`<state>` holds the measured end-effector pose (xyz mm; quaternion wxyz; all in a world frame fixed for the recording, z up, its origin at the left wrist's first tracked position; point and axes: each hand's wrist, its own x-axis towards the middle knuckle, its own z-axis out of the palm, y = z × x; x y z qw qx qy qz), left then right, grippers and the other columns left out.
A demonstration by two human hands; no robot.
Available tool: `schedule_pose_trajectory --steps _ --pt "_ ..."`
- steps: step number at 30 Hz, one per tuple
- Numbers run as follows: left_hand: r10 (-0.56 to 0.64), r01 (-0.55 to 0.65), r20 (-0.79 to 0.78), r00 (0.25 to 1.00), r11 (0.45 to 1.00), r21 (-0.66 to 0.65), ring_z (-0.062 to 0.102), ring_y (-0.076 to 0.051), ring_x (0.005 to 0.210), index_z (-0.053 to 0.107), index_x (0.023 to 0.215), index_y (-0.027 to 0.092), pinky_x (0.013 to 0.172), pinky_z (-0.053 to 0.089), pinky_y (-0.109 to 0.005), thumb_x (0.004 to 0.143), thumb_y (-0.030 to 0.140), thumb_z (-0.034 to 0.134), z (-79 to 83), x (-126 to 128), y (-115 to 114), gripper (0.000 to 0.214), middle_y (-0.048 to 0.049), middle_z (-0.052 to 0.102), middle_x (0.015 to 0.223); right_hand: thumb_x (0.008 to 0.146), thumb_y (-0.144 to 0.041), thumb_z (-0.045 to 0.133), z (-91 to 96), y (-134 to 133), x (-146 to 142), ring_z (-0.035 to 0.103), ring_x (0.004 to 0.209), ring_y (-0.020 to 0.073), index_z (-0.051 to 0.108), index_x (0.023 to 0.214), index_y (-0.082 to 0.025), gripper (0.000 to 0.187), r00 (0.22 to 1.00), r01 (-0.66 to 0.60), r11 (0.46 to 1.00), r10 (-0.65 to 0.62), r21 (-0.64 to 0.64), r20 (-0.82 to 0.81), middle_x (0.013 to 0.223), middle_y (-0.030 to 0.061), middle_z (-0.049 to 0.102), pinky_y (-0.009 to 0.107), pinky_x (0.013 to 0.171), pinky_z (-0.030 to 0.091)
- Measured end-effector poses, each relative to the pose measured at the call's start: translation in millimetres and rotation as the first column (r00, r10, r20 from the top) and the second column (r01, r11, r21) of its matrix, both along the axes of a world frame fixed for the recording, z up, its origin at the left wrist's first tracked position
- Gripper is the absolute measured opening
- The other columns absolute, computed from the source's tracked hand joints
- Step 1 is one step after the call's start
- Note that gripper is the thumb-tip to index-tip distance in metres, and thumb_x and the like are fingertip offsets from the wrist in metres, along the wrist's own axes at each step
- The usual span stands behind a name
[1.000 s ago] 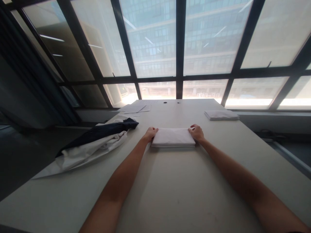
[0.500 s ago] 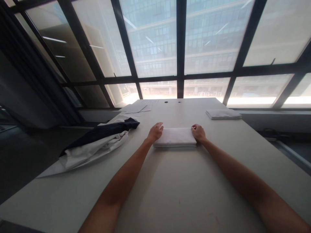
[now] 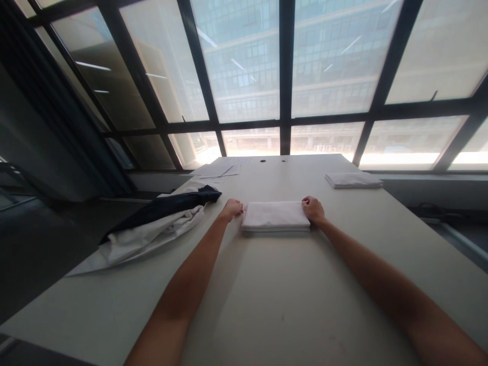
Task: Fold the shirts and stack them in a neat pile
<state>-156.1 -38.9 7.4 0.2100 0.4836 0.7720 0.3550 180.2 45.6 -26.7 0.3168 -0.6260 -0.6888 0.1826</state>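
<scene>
A folded white cloth [image 3: 276,216] lies flat on the white table, its layers showing along the near edge. At its far left corner my left hand [image 3: 232,209] is closed, with the fingertips pinching the edge of the fabric. My right hand [image 3: 313,209] has its fingers curled around the far right corner of the same cloth. Parts of both corners are hidden behind the fingers.
Another folded white cloth [image 3: 354,180] rests near the table's right edge. Dark and white garments [image 3: 163,213] lie heaped along the left edge. Beyond them are sheets of paper [image 3: 219,170]. Large windows [image 3: 244,61] stand behind the white table [image 3: 282,284].
My left hand has shifted left, from on top of the cloth to its left edge. My right hand stays at the right corner. The view has shifted slightly.
</scene>
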Motion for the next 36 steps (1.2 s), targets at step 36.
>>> schedule_pose_trajectory --steps 36 --pt "-0.003 0.006 0.370 0.929 1.000 -0.008 0.068 -0.021 0.062 0.077 0.076 0.011 0.052 0.047 -0.023 0.069 0.027 0.083 -14.9 10 2 0.019 -0.0058 0.070 0.058 0.090 -0.029 0.054 -3.7 2 -1 0.070 0.097 0.0236 0.074 0.107 -0.021 0.027 0.999 -0.015 1.000 0.015 0.004 0.030 0.106 0.0098 0.076 0.028 0.079 0.048"
